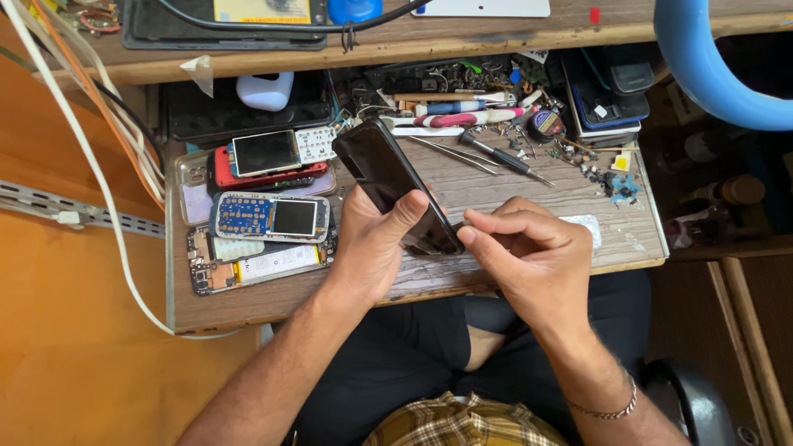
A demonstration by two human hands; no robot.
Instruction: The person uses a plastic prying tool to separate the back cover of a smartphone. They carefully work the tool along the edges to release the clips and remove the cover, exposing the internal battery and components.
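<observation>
Left grip (372,239) wraps a black phone (392,186); right grip (529,252) pinches at its lower end.

Both hands close on the one glossy, dark phone, tilted above the front edge of the tabletop (512,186), lower end nearest the person. Bare wood lies open to the right of the hands. Left of them sit about four opened handsets (268,219) in a stack. Farther back, one screwdriver (504,158) and one pair of tweezers (450,153) lie before cluttered tools.
</observation>
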